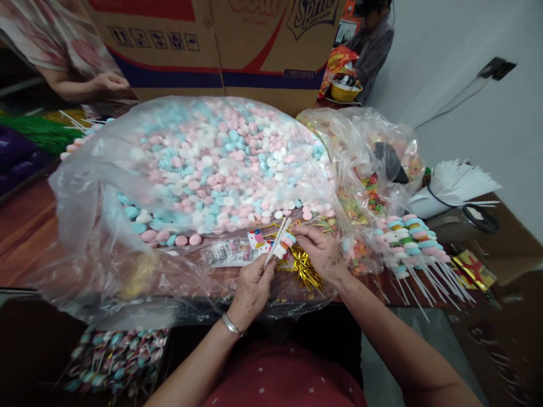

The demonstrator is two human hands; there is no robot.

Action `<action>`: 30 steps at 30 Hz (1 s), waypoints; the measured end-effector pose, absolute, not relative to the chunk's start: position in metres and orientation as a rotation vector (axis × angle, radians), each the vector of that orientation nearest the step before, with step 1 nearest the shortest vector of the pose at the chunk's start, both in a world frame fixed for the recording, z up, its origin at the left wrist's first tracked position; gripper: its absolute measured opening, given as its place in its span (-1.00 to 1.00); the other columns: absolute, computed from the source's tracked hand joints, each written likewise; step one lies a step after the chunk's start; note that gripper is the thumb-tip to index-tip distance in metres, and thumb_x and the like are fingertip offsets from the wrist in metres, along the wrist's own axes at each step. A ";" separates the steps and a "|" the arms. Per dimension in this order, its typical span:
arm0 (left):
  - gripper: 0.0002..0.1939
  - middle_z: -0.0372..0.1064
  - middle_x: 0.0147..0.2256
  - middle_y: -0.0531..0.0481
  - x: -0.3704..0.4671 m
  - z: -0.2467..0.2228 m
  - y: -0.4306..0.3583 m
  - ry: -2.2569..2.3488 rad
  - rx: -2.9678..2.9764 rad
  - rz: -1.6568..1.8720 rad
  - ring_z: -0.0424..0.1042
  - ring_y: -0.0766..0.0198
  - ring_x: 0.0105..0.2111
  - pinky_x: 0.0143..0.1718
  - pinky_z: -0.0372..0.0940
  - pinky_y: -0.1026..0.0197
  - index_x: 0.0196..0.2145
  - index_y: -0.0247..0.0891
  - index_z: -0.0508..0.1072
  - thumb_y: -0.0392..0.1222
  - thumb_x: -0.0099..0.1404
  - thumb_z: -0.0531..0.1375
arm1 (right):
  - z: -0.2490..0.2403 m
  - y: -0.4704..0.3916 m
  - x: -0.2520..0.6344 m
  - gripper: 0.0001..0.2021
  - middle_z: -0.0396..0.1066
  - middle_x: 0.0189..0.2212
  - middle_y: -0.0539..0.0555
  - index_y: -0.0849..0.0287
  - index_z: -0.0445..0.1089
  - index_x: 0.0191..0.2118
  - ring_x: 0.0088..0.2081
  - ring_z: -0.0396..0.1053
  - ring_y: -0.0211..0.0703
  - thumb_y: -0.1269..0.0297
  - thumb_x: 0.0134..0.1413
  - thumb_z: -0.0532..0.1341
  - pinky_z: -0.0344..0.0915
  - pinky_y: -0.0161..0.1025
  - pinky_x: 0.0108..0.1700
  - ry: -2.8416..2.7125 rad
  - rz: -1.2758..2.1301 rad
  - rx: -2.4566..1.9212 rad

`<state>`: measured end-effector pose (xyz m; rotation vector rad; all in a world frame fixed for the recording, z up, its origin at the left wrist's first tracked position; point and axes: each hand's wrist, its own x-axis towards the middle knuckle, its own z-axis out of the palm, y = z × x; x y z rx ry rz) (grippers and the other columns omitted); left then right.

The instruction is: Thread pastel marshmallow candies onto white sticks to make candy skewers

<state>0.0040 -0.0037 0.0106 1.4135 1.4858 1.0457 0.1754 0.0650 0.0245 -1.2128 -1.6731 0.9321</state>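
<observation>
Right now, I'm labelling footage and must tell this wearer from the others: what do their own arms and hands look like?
Both hands are gloveless and both forearms uncovered. A shiny silver-coloured bangle circles the wrist of the left hand; the right hand has none. The dark red top has small white dots.

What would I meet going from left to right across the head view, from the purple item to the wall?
Purple item → heap of candy sticks below the tabletop → left hand → right hand → laid-out candy skewers → black plug on the wall.
</observation>
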 end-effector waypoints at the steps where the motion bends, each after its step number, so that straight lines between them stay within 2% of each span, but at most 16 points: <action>1: -0.70 0.15 -0.62 0.13 0.004 0.010 -0.004 1.482 1.404 1.049 0.15 0.34 -0.59 -0.52 0.06 0.31 -0.41 -0.25 0.44 -0.03 0.29 0.03 | 0.027 0.064 0.175 -0.77 0.58 -0.20 0.02 0.06 0.55 -0.18 -0.13 0.50 -0.14 0.31 0.12 0.15 0.39 -0.11 0.00 -1.719 0.906 -1.193; 4: -0.69 0.16 -0.62 0.13 0.003 0.008 -0.005 1.460 1.357 1.088 0.15 0.35 -0.59 -0.52 0.07 0.31 -0.49 -0.24 0.37 -0.03 0.30 0.04 | 0.036 0.069 0.179 -0.73 0.56 -0.14 0.03 0.06 0.51 -0.08 -0.10 0.49 -0.15 0.29 0.17 0.13 0.40 -0.13 -0.01 -1.842 0.918 -1.152; 7: -0.68 0.17 -0.60 0.13 0.001 0.005 -0.007 1.444 1.252 1.142 0.15 0.37 -0.58 -0.52 0.08 0.32 -0.50 -0.24 0.34 -0.02 0.33 0.05 | 0.049 0.091 0.187 -0.66 0.55 -0.12 0.05 0.08 0.39 0.08 -0.15 0.49 -0.15 0.25 0.22 0.11 0.41 -0.17 -0.12 -1.907 0.869 -1.247; 12: -0.70 0.16 -0.60 0.14 -0.001 0.001 -0.008 1.420 1.114 1.178 0.09 0.40 -0.61 -0.57 0.04 0.34 -0.44 -0.26 0.37 -0.01 0.34 0.08 | 0.062 0.131 0.198 -0.79 0.51 -0.19 0.14 0.17 0.47 -0.19 -0.13 0.42 -0.06 0.42 0.22 0.08 0.31 -0.16 -0.07 -2.497 0.262 -1.589; 16: -0.70 0.16 -0.58 0.14 -0.001 0.002 -0.008 1.394 1.101 1.186 0.08 0.41 -0.60 -0.57 0.03 0.34 -0.44 -0.26 0.38 -0.01 0.34 0.09 | 0.064 0.137 0.196 -0.77 0.49 -0.14 0.17 0.17 0.46 -0.16 -0.09 0.39 -0.07 0.44 0.26 0.05 0.28 -0.21 -0.06 -2.749 0.020 -1.704; 23: -0.69 0.18 -0.58 0.14 -0.002 -0.002 -0.007 1.404 1.095 1.179 0.09 0.41 -0.60 -0.57 0.02 0.35 -0.45 -0.26 0.38 0.00 0.34 0.09 | 0.067 0.132 0.189 -0.75 0.46 -0.06 0.23 0.23 0.41 -0.07 -0.07 0.40 -0.03 0.46 0.23 0.05 0.28 -0.19 -0.07 -2.740 0.021 -1.766; 30: -0.70 0.19 -0.60 0.13 -0.002 0.000 -0.007 1.413 1.044 1.180 0.09 0.41 -0.61 -0.60 0.00 0.34 -0.44 -0.27 0.40 0.00 0.31 0.11 | 0.065 0.142 0.174 -0.71 0.52 -0.09 0.11 0.15 0.47 -0.05 -0.07 0.43 -0.09 0.39 0.23 0.05 0.28 -0.20 -0.03 -2.655 0.363 -1.572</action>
